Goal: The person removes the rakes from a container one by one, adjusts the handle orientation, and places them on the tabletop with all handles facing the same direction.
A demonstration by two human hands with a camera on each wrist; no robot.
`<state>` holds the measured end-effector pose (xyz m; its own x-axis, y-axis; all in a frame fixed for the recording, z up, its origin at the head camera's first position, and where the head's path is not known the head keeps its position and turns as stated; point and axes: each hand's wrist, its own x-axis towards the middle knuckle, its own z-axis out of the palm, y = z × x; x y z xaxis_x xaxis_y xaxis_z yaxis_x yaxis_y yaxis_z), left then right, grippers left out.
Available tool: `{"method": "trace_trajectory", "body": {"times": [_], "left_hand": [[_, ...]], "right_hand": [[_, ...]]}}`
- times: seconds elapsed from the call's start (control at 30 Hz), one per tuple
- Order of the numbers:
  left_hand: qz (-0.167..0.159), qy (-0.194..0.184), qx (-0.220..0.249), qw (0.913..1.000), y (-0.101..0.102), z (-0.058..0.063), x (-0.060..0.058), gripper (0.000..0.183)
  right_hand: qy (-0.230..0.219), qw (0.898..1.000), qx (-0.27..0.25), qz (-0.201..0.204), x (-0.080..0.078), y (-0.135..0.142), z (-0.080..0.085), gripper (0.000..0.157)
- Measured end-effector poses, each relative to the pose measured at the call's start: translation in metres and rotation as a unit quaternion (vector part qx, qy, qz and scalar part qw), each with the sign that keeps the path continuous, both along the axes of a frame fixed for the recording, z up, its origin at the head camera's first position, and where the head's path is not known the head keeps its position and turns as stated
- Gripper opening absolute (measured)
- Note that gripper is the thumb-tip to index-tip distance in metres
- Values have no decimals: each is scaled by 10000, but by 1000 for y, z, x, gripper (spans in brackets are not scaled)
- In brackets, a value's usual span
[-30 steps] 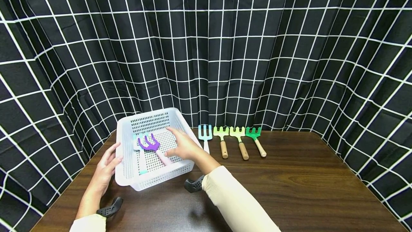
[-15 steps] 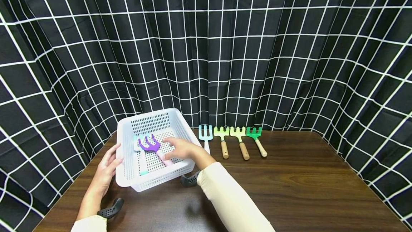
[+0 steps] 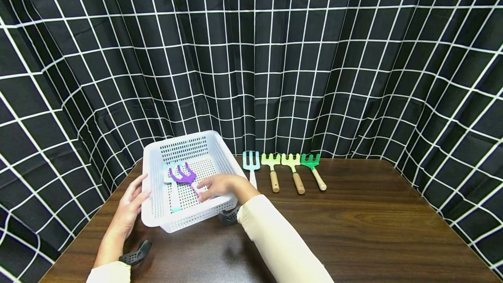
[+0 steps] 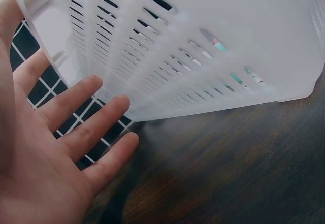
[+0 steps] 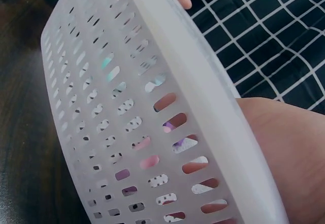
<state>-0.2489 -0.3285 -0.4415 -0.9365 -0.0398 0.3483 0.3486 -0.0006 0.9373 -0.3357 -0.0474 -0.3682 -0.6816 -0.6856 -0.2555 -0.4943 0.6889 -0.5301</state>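
A white perforated plastic basket (image 3: pixel 229 160) stands tilted at the left of the table. Inside it lie a purple hand fork (image 3: pixel 184 177) with a pale pink handle and a light blue and white garden tool (image 3: pixel 174 193). My right hand (image 3: pixel 222 185) reaches over the near right wall, its thumb and fingers pinching the pink handle. In the right wrist view the basket wall (image 5: pixel 137 71) hides most of that grip. My left hand (image 3: pixel 129 206) rests against the basket's left side. Its fingers (image 4: pixel 96 120) are spread and fairly straight in the left wrist view.
Right of the basket lie a light blue fork (image 3: pixel 251 163), two yellow-green rakes (image 3: pixel 273 174) (image 3: pixel 294 174) with wooden handles and a green rake (image 3: pixel 313 169). A black curtain with white grid lines (image 3: pixel 314 77) hangs around the brown wooden table (image 3: pixel 353 213).
My right hand has lowered deeper into the basket, and its fingers have closed toward the thumb at the pink handle. The left hand and the basket have stayed nearly still.
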Motion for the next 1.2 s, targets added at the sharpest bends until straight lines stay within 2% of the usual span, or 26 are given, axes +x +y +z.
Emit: {"method": "trace_trajectory", "body": {"times": [0.4, 0.63, 0.83, 0.97, 1.1, 1.2], "left_hand": [[17, 20, -50, 10000, 1, 0, -1, 51], [16, -4, -19, 10000, 1, -4, -3, 51], [-7, 0, -24, 10000, 2, -2, -3, 52], [-29, -2, -13, 10000, 2, -1, -3, 53], [-3, -10, 14, 10000, 0, -1, -3, 53], [18, -7, 49, 10000, -2, -2, -3, 52]], "right_hand": [[-200, 9993, 145, 265, -3, -3, -1, 50], [156, 9957, 672, 617, -7, -5, -9, 42], [468, 9936, 754, 695, -6, -6, -11, 37], [753, 9944, 574, 463, -6, -9, -10, 33], [785, 9968, 94, -148, -5, -12, -10, 26], [921, 9935, -308, -593, -5, -14, -10, 20]]}}
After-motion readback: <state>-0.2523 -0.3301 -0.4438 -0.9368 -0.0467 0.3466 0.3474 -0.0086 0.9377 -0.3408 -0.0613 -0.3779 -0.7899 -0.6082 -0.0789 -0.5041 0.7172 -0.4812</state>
